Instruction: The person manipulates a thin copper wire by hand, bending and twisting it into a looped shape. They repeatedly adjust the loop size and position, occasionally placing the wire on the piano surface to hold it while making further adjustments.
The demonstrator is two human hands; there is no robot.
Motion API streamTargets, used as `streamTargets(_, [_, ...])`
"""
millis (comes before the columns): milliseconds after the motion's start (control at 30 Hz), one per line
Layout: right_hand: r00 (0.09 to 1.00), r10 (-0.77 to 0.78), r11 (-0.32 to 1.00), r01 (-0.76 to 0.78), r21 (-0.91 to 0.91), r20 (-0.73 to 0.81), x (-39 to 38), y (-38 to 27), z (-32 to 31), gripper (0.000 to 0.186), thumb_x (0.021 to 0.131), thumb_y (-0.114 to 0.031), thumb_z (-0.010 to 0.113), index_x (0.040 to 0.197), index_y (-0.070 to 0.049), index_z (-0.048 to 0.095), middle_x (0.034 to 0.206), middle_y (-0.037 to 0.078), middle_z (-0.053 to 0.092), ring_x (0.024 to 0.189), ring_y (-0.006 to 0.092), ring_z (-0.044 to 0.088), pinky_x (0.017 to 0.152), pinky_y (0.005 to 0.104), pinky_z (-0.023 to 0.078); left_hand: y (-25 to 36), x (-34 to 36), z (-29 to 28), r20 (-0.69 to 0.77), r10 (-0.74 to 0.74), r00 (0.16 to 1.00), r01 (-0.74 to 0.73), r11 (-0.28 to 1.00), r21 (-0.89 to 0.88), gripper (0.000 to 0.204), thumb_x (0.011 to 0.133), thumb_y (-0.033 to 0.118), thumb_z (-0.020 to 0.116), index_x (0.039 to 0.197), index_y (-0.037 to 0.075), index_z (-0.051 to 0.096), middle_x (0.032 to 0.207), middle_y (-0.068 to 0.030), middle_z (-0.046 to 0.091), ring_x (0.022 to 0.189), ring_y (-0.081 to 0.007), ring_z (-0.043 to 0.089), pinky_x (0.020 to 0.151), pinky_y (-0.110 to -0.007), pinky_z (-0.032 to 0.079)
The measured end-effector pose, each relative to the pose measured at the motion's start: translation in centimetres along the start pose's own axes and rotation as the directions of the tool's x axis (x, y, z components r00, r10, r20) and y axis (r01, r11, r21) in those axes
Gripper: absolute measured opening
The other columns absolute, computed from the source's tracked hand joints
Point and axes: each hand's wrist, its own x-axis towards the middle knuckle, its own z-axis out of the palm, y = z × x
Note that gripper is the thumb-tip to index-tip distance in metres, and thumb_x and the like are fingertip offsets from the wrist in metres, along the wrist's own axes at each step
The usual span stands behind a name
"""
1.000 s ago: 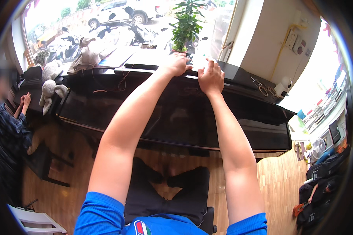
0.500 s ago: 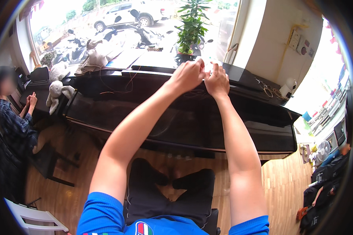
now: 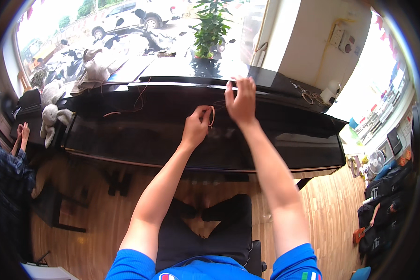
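A black upright piano (image 3: 130,128) spans the space before me. My left hand (image 3: 197,127) is closed in a pinch on a thin pinkish loop (image 3: 212,116), perhaps cord, in front of the piano's dark front. Just up and to its right, my right hand (image 3: 241,100) is raised near the piano's top edge, its fingers stretched and apart with nothing visible in them. Thin cords (image 3: 139,100) trail over the piano's upper front to the left of both hands.
A potted plant (image 3: 209,35) rises behind the piano by the window. Grey plush toys (image 3: 52,116) lie at its left end. On the right stand a white device (image 3: 330,92) and tangled cables (image 3: 310,95). Another person (image 3: 7,158) sits far left.
My hands, close together at the piano's top edge before, have parted. The left came down toward me with the pinkish loop; the right opened its fingers. The whole view shifted slightly.
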Motion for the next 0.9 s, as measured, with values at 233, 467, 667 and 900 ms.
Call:
streamTargets(233, [0.803, 0.524, 0.679, -0.595, 0.430, 0.285, -7.4, -7.4, -3.0, 0.030, 0.095, -0.015, 0.069, 0.117, 0.004, 0.065, 0.095, 0.014, 0.072, 0.089, 0.0240, 0.070, 0.081, 0.0348, 0.055, -0.8, 0.1, -0.1, -0.061, 0.069, 0.996, -0.069, 0.998, 0.010, 0.021, 0.102, 0.015, 0.060, 0.115, 0.000, 0.066, 0.071, -0.0037, 0.064, 0.053, -0.0068, 0.054, 0.047, -0.024, 0.042])
streamTargets(467, [0.529, 0.629, 0.129, -0.794, 0.595, 0.570, -9.1, -6.0, -3.0, 0.021, 0.101, -0.012, 0.061, 0.114, 0.003, 0.067, 0.087, 0.008, 0.072, 0.065, 0.0117, 0.067, 0.058, 0.0235, 0.051, -0.8, -0.7, -0.3, 0.006, 0.090, 0.996, -0.089, 0.991, -0.097, 0.022, 0.101, 0.017, 0.063, 0.113, 0.000, 0.069, 0.076, -0.0058, 0.070, 0.061, -0.0082, 0.062, 0.055, -0.024, 0.048])
streamTargets(667, [0.540, 0.610, 0.152, -0.798, 0.584, 0.580, -8.4, -6.5, -3.6, 0.022, 0.102, -0.015, 0.060, 0.114, 0.002, 0.067, 0.090, 0.008, 0.072, 0.069, 0.0127, 0.069, 0.061, 0.0247, 0.053, -0.1, -0.9, -0.8, 0.037, 0.033, 0.999, -0.029, 0.994, -0.110, 0.024, 0.103, 0.017, 0.059, 0.121, 0.001, 0.064, 0.085, -0.0066, 0.071, 0.068, -0.0101, 0.065, 0.059, -0.022, 0.049])
streamTargets(900, [0.561, 0.587, 0.215, -0.803, 0.555, 0.584, -8.6, -6.5, -3.4, 0.024, 0.099, -0.019, 0.066, 0.110, 0.002, 0.069, 0.088, 0.008, 0.072, 0.070, 0.0127, 0.068, 0.064, 0.0252, 0.054, -0.2, -0.6, -1.1, -0.018, -0.009, 1.000, 0.005, 0.976, -0.218, 0.024, 0.104, 0.018, 0.057, 0.119, 0.000, 0.061, 0.083, -0.0096, 0.071, 0.068, -0.0140, 0.070, 0.059, -0.024, 0.052])
